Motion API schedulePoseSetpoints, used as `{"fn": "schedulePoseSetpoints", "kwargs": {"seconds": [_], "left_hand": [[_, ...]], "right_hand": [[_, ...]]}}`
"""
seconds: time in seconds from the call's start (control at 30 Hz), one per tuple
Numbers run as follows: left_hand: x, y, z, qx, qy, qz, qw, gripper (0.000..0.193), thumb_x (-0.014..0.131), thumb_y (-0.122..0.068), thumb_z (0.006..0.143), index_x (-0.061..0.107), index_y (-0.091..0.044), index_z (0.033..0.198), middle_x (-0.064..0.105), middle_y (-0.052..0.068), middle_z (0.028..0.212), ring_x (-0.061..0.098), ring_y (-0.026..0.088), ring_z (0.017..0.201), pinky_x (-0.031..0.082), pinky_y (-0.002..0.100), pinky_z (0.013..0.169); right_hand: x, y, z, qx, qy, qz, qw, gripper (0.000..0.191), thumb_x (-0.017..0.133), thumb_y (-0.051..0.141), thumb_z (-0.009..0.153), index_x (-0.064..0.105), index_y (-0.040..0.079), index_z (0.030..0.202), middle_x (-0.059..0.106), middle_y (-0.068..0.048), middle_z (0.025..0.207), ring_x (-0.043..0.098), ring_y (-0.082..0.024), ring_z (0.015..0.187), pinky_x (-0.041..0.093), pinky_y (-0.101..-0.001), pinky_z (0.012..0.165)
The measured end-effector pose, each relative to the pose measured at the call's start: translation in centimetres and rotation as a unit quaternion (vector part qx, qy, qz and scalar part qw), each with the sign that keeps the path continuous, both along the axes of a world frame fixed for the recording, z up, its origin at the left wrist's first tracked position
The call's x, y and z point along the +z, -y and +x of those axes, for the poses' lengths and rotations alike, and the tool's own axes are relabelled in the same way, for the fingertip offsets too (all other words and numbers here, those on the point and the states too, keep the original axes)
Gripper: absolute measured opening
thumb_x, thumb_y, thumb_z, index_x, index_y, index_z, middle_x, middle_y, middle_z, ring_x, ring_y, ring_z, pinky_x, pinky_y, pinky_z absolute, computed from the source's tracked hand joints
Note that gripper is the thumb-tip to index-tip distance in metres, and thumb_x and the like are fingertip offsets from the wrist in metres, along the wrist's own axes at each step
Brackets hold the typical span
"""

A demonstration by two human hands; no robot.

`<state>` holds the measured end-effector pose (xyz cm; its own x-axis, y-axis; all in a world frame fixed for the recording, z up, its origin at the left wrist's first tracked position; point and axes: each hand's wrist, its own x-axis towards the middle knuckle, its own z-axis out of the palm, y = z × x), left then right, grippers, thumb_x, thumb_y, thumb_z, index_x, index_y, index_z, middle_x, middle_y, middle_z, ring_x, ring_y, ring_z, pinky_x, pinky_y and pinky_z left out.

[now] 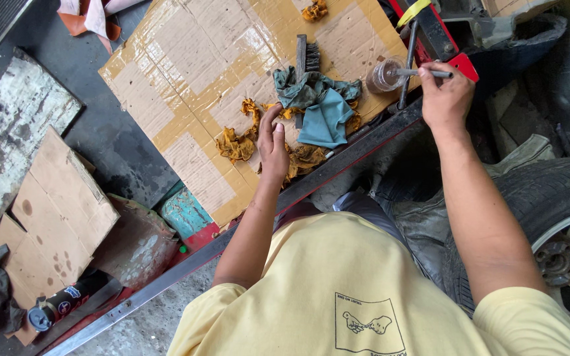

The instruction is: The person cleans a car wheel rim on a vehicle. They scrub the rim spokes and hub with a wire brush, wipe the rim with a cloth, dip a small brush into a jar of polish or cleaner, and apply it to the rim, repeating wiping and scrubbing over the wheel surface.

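Yellow shirt (338, 290), left hand (273, 148) on rags (239, 145), right hand (444, 95) gripping rod (423, 73)

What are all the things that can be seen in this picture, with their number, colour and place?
cardboard sheet: one, brown, taped, under the rags
rags: several, orange, by the left hand
cloth: one, teal, centre
brush: one, black, above the cloth
plastic cup: one, clear, near the right hand
metal rod: one, grey, in the right hand
tyre: one, black, right edge
spray can: one, black, lower left
left hand: on the rags
right hand: gripping the rod
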<state>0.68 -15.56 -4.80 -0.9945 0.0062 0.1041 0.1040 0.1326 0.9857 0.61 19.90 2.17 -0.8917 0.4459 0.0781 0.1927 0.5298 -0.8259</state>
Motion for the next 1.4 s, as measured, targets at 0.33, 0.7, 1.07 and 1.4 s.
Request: {"fn": "schedulePoseSetpoints", "kwargs": {"seconds": [0.33,0.7,1.07,1.4], "left_hand": [[-0.1,0.0,-0.1,-0.006,0.014,0.0,1.0,0.041,0.048,-0.019,0.106,0.058,-0.003,0.142,0.058,0.016,0.148,0.05,0.03,0.144,0.036,0.041,0.123],[0.6,0.6,0.1,-0.004,0.021,0.008,1.0,0.041,0.046,-0.021,0.107,0.058,-0.003,0.142,0.057,0.016,0.149,0.051,0.03,0.144,0.037,0.041,0.122],[0.2,0.3,0.2,-0.011,0.025,0.007,1.0,0.042,0.047,-0.02,0.106,0.057,-0.004,0.143,0.058,0.016,0.149,0.051,0.03,0.144,0.036,0.041,0.123],[0.2,0.1,0.3,-0.016,0.018,0.002,1.0,0.041,0.047,-0.017,0.104,0.058,-0.004,0.142,0.059,0.015,0.148,0.051,0.029,0.144,0.036,0.041,0.123]], "right_hand": [[0.1,0.8,0.3,0.031,-0.052,0.078,0.995,0.011,0.075,0.005,0.105,0.077,-0.001,0.113,0.078,-0.01,0.101,0.075,-0.013,0.091,0.058,-0.027,0.08],[-1.5,0.6,0.6,-0.013,-0.025,-0.117,0.993,0.012,0.075,0.007,0.103,0.076,0.003,0.114,0.075,-0.005,0.098,0.07,-0.009,0.078,0.056,-0.0206,0.068],[-1.2,-2.2,4.3,-0.053,-0.114,-0.22,0.967,0.008,0.069,0.005,0.109,0.071,0.001,0.116,0.073,-0.005,0.098,0.069,-0.01,0.078,0.054,-0.022,0.065],[-2.8,-3.7,5.4,-0.193,-0.093,-0.433,0.876,0.02,0.07,0.025,0.105,0.066,0.008,0.115,0.077,-0.009,0.095,0.068,-0.014,0.073,0.053,-0.027,0.062]]}}
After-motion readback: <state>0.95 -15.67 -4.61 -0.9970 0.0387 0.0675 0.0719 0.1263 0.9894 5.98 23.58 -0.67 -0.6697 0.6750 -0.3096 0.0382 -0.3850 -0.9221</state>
